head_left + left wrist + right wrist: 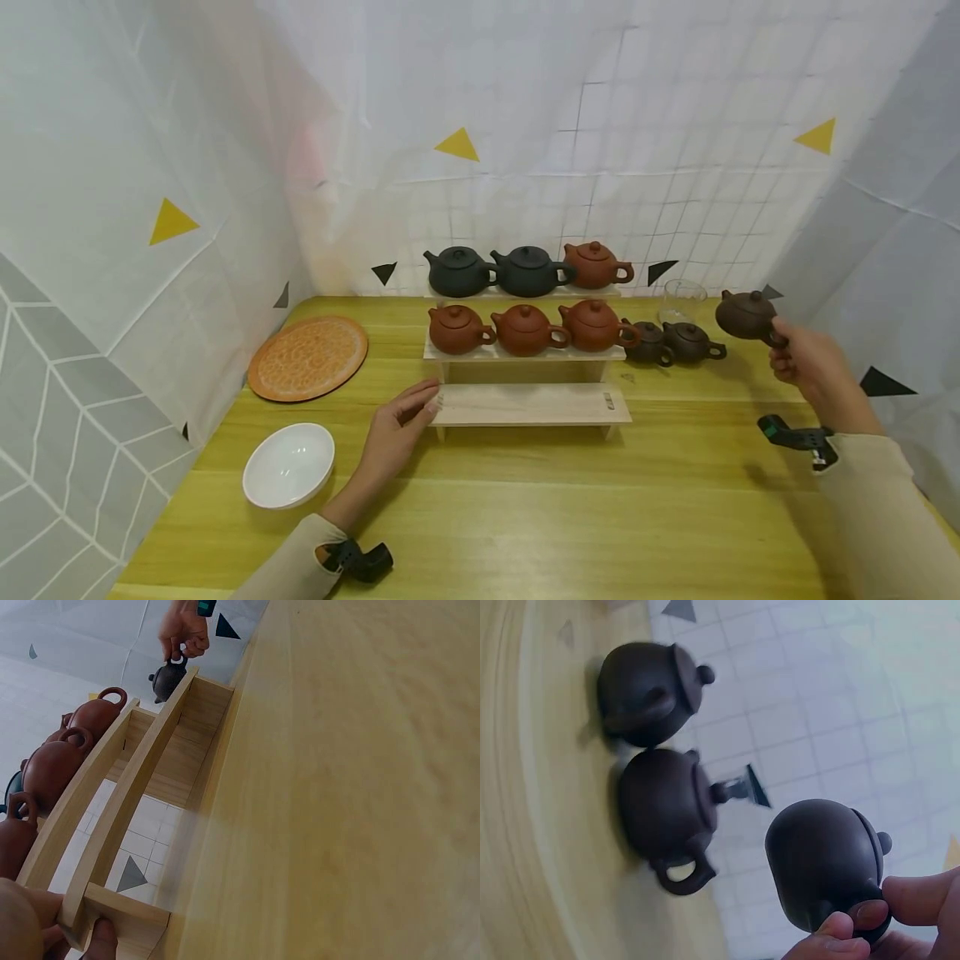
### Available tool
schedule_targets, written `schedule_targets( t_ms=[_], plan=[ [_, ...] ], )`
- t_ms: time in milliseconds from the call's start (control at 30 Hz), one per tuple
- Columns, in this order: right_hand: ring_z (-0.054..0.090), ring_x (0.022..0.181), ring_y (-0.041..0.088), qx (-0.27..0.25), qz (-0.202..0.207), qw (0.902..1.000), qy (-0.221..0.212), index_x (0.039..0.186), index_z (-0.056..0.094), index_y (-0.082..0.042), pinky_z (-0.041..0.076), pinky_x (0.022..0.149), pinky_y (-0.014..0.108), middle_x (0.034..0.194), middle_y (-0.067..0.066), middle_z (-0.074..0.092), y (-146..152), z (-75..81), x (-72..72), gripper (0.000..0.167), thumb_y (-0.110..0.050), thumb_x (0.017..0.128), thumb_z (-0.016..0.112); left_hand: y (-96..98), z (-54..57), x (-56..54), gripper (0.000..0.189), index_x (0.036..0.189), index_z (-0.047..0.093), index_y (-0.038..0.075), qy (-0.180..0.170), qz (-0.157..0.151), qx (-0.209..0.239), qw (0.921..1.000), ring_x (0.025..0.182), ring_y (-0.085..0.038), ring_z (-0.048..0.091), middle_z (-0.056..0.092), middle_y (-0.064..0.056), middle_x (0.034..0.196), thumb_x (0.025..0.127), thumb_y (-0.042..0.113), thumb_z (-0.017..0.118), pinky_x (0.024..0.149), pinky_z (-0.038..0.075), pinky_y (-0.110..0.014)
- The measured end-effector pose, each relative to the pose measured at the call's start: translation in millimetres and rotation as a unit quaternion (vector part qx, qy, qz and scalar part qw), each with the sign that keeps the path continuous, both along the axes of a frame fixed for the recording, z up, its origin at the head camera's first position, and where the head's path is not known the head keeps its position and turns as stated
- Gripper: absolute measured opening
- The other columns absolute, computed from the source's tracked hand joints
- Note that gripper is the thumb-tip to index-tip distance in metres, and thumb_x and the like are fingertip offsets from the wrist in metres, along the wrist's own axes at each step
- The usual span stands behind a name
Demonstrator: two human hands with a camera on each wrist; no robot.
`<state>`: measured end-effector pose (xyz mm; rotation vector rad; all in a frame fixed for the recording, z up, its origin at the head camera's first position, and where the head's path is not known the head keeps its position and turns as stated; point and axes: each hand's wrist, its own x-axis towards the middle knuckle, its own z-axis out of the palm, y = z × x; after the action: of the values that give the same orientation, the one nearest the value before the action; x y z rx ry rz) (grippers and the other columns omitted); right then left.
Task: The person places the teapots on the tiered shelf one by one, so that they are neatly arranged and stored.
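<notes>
- White bowl (288,465): at the left of the desk (510,533), upright, its inside facing up.
- Round orange disc (307,358): lies flat on the desk behind the bowl, with a pizza-like pattern and a dark edge.
- Left hand (397,423): pinches the left end of the lowest board of the wooden stand (525,406), thumb and fingers closed around its corner.
- The stand rises in three steps away from the person and stands near the middle of the desk.
- Top step, left to right: two black teapots (457,273) and a reddish-brown teapot (596,267), lids on.
- Middle step: three reddish-brown teapots (523,331) in a row, spouts to the left, handles to the right.
- Two dark brown teapots (688,343): upright on the desk just right of the stand, close together, lids on; the left one is partly hidden in the head view.
- Clear glass (681,303): behind those two.
- Lifted teapot (745,315): dark brown, lidded, held above the desk right of the pair, well apart from the stand, spout to the left.
- Right hand (813,362): grips that teapot by its handle, thumb and fingers closed on it.
</notes>
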<state>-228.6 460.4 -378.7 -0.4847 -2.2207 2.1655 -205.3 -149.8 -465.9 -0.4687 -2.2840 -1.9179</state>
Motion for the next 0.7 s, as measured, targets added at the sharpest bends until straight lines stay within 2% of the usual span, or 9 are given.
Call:
schedule_targets(
  t_ms=[233,400,500,633,700],
  plan=[
    [0.041,0.062,0.014,0.012,0.032,0.9991,0.027,0.094,0.048,-0.008,0.034,0.054,0.033,0.078,0.001,0.041,-14.2,14.5,7.3,0.041,-0.046,0.108,0.049,-0.1,-2.1,-1.2,0.03,0.131,0.073,0.003,0.007,-0.002,0.008,0.9999,0.136,-0.02,0.053,0.063,-0.006,0.142,0.101,0.011,0.07,0.098,0.047,-0.019],
    [0.041,0.062,0.014,-0.002,0.041,0.9986,0.032,0.093,0.048,-0.009,0.032,0.055,0.033,0.078,0.001,0.041,-23.5,24.2,10.1,0.042,-0.047,0.108,0.049,0.6,-2.1,-2.1,0.031,0.132,0.071,-0.001,0.007,-0.001,0.006,1.0,0.137,-0.026,0.052,0.061,-0.012,0.144,0.102,0.006,0.068,0.097,0.046,-0.016],
    [0.039,0.061,0.014,-0.022,0.049,0.9977,0.042,0.092,0.048,-0.008,0.025,0.056,0.036,0.077,0.002,0.039,-29.1,29.5,12.3,0.04,-0.045,0.109,0.049,2.2,4.1,1.2,0.031,0.132,0.068,-0.006,0.003,-0.003,0.004,1.0,0.139,-0.029,0.05,0.059,-0.017,0.145,0.102,0.002,0.066,0.098,0.045,-0.016],
    [0.038,0.06,0.015,-0.04,0.052,0.9964,0.054,0.091,0.048,-0.008,0.02,0.059,0.039,0.076,0.003,0.039,-35.9,34.1,16.2,0.038,-0.04,0.11,0.048,5.3,22.4,12.2,0.031,0.132,0.066,-0.01,0.0,-0.007,0.003,1.0,0.139,-0.032,0.05,0.058,-0.021,0.145,0.102,-0.001,0.065,0.098,0.046,-0.018],
    [0.037,0.059,0.015,-0.041,0.052,0.9961,0.058,0.091,0.049,-0.007,0.02,0.059,0.039,0.075,0.003,0.039,-38.7,35.5,18.1,0.038,-0.04,0.11,0.048,4.2,19.6,10.8,0.031,0.132,0.069,-0.007,0.003,-0.007,0.002,1.0,0.138,-0.029,0.051,0.06,-0.017,0.144,0.102,0.003,0.066,0.098,0.047,-0.019]
  ],
)
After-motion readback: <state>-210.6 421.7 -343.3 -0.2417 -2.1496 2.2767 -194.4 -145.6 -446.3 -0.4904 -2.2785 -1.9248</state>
